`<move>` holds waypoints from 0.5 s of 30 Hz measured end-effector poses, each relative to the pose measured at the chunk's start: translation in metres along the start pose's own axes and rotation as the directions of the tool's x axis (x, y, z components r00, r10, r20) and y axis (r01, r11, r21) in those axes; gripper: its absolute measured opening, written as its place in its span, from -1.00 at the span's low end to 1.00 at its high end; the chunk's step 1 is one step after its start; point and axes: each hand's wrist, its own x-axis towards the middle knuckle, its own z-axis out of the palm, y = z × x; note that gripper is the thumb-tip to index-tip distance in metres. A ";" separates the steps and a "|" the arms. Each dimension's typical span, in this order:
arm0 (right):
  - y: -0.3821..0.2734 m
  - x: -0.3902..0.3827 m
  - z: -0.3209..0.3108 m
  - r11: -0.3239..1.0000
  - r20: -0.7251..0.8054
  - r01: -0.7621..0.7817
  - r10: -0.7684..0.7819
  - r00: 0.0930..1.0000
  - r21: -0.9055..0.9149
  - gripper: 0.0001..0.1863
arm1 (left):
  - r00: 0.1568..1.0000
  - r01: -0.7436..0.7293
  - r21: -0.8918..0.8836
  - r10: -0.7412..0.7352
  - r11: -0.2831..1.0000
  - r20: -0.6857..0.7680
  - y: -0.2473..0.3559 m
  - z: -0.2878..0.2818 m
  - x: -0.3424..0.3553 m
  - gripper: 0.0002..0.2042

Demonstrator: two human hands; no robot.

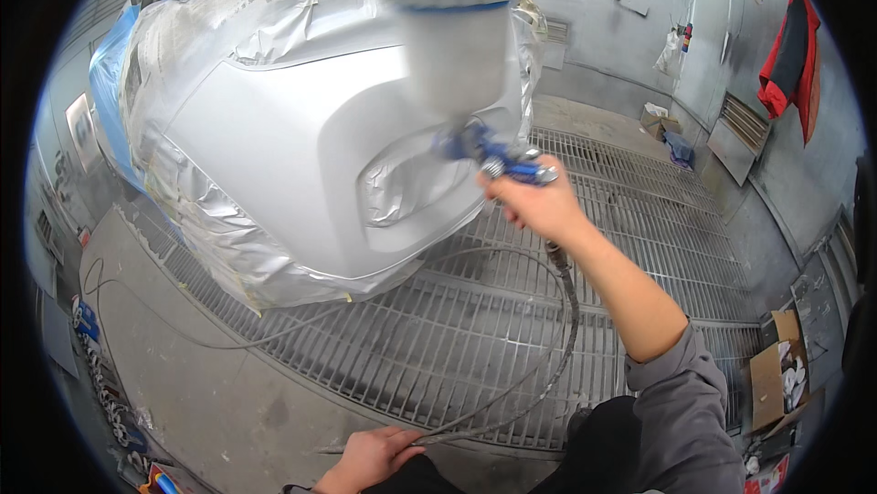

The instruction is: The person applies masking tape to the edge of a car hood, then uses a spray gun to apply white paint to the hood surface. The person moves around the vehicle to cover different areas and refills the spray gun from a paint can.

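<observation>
Fingers, right hand: wrapped round the grip of a blue spray gun, raised in front of the bumper; index finger too blurred to read, so whether the trigger is pulled cannot be told. Fingers, left hand: curled round a grey air hose, low at the near edge of the view. Item, pale cup: mounted above the gun, near upright, blurred, contents hidden. Item, silver-white bumper: ahead and to the left of the right hand, on a vehicle wrapped in translucent masking film; its lower recess is backed with similar film. Hose course: down from the gun's handle, looping over the floor grating to the left hand. Handling notes, by judgement: the pass calls for a nozzle square to the surface, an even gap and a steady speed, with the whole arm following the curve rather than the wrist swinging in an arc. The recess rim likely wants extra care, as coating could gather at its edges. Best for the left hand to carry the hose with some slack, well off the bumper, where a dragging loop could mark the finish.
</observation>
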 end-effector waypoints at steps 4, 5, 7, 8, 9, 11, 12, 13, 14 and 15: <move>0.034 0.034 -0.059 0.993 -0.231 -0.025 0.051 0.972 0.114 -0.77 | 0.995 0.096 0.019 -0.096 0.995 0.018 0.010 0.016 0.009 -0.75; 0.046 0.041 -0.076 0.992 -0.278 -0.018 0.052 0.959 0.126 -0.77 | 0.989 0.144 0.008 -0.144 0.990 0.039 0.020 0.016 0.013 -0.75; 0.074 0.060 -0.111 0.986 -0.310 0.003 0.050 0.949 0.169 -0.79 | 0.975 0.213 -0.009 -0.212 0.977 0.063 0.031 0.024 0.023 -0.73; 0.087 0.067 -0.125 0.981 -0.322 0.001 0.062 0.945 0.191 -0.76 | 0.971 0.233 -0.015 -0.231 0.972 0.067 0.031 0.030 0.026 -0.73; 0.099 0.074 -0.138 0.977 -0.334 -0.001 0.074 0.940 0.213 -0.74 | 0.966 0.252 -0.022 -0.250 0.967 0.070 0.033 0.036 0.029 -0.72; 0.130 0.088 -0.159 0.965 -0.343 -0.006 0.099 0.934 0.263 -0.76 | 0.962 0.275 0.013 -0.275 0.961 -0.005 0.042 0.045 0.032 -0.72; 0.145 0.096 -0.168 0.956 -0.351 -0.017 0.124 0.928 0.291 -0.76 | 0.958 0.287 0.030 -0.285 0.958 -0.043 0.046 0.049 0.034 -0.72; 0.164 0.103 -0.174 0.945 -0.353 -0.027 0.148 0.924 0.326 -0.76 | 0.949 0.315 0.055 -0.314 0.948 -0.025 0.048 0.053 0.035 -0.72; 0.182 0.110 -0.181 0.930 -0.370 -0.041 0.185 0.911 0.364 -0.77 | 0.939 0.342 0.080 -0.343 0.936 -0.008 0.048 0.057 0.035 -0.72; 0.198 0.113 -0.187 0.915 -0.395 -0.008 0.182 0.901 0.403 -0.82 | 0.925 0.376 0.098 -0.379 0.921 0.010 0.052 0.066 0.033 -0.72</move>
